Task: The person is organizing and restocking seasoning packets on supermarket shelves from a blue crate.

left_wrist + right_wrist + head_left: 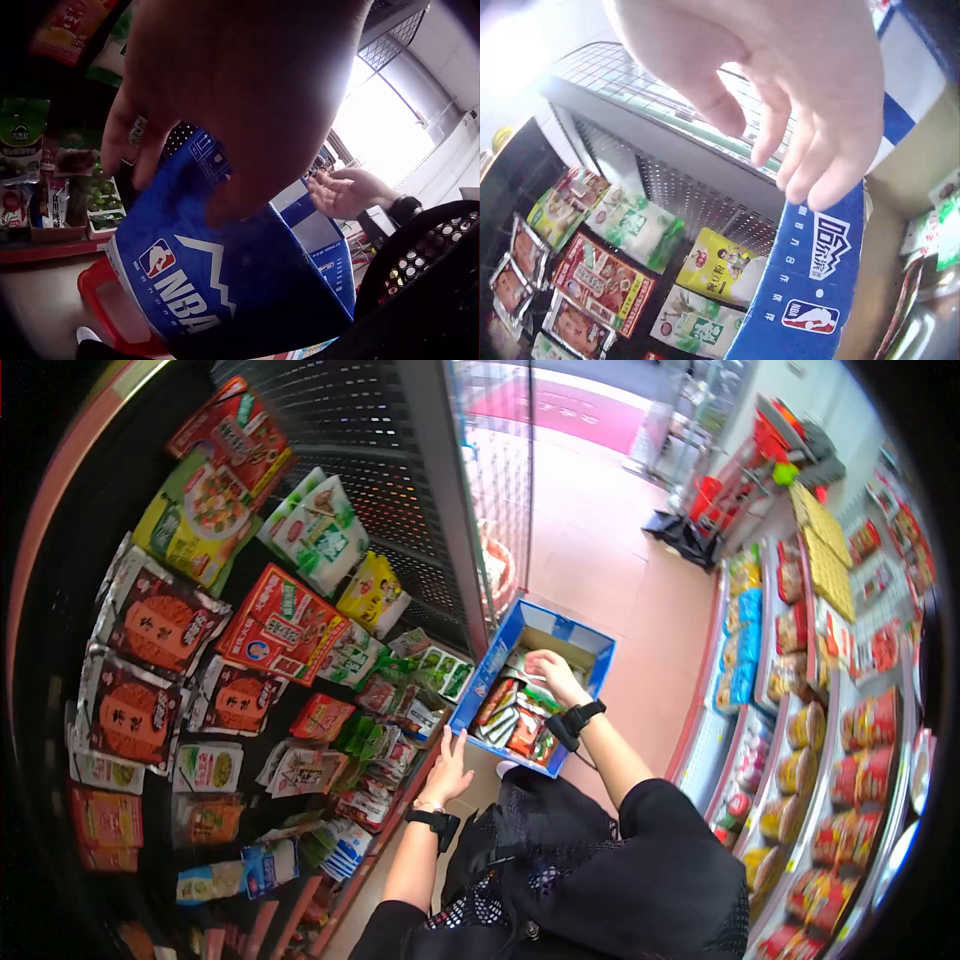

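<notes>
A blue cardboard box [508, 757] with NBA printing holds several packets of packaged food [528, 732]. My right hand [555, 678] hovers over the open box with loosely bent fingers and nothing in them; in the right wrist view its fingertips [821, 196] overlap the box's printed wall. At the box's near left corner is my left hand [447, 772], fingers spread and fairly straight. The left wrist view shows the left thumb [229, 199] against the printed side, while the other fingers extend left past the box edge.
On the left, a dark shelf unit displays bagged foods [285, 625]. A red stool [112, 319] stands under the box. Shelves on the right hold packaged noodles [865, 775] and cups [795, 770]. Beyond the box, tiled floor [600, 540] leads to a doorway.
</notes>
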A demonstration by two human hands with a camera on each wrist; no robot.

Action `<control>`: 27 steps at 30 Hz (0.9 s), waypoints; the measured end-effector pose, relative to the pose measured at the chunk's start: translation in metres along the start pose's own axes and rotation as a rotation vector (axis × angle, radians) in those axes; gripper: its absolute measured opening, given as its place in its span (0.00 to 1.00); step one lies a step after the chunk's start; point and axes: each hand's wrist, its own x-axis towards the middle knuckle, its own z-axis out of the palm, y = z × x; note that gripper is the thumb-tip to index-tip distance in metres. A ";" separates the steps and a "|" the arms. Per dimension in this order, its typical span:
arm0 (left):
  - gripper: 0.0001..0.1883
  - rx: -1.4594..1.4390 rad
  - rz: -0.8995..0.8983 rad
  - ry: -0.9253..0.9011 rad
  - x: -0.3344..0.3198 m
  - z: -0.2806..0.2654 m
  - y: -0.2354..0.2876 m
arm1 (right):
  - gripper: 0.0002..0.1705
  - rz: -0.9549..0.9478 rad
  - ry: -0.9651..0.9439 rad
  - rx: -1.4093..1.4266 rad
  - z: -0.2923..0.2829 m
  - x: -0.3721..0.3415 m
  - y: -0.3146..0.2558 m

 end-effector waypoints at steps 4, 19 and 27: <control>0.42 -0.014 0.091 0.143 -0.006 0.003 -0.012 | 0.16 0.052 0.021 -0.466 -0.027 0.066 0.084; 0.38 -0.224 -0.089 0.123 -0.025 -0.005 0.012 | 0.31 0.776 -0.209 -1.012 -0.044 0.083 0.188; 0.36 -0.304 -0.090 0.106 -0.027 0.003 0.009 | 0.19 0.634 -0.501 -1.406 -0.054 0.082 0.194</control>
